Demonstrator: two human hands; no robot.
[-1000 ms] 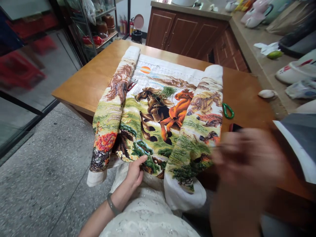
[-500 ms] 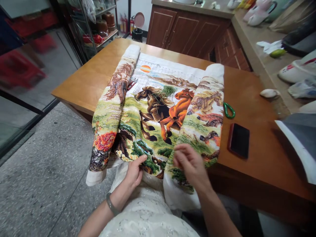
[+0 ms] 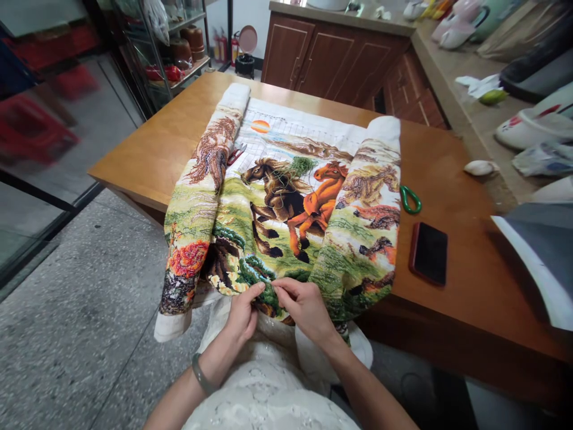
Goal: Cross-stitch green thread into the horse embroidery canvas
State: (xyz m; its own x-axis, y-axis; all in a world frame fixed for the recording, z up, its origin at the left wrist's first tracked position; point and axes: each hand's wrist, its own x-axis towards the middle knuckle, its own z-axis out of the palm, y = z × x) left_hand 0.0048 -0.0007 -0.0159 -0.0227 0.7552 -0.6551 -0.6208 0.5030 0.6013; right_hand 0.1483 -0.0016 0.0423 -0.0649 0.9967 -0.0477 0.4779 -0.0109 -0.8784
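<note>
Both hands are pinching the near edge of the embroidery cloth (image 3: 277, 209) lying across the bench (image 3: 452, 251): left hand (image 3: 244, 313) thumb on top, right hand (image 3: 304, 307) fingers closed on it. Phone (image 3: 428, 252) and green ring (image 3: 410, 199) are sitting right of the cloth.

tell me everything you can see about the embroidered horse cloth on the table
The embroidered cloth is a white gridded fabric stitched with a brown and an orange horse, green grass, trees and an orange sun. Both side edges are rolled inward into thick rolls. It lies flat on the wooden table, its near edge hanging over toward the person's lap. The left hand and right hand pinch that near edge. A tuft of green thread lies on the horses.
</note>
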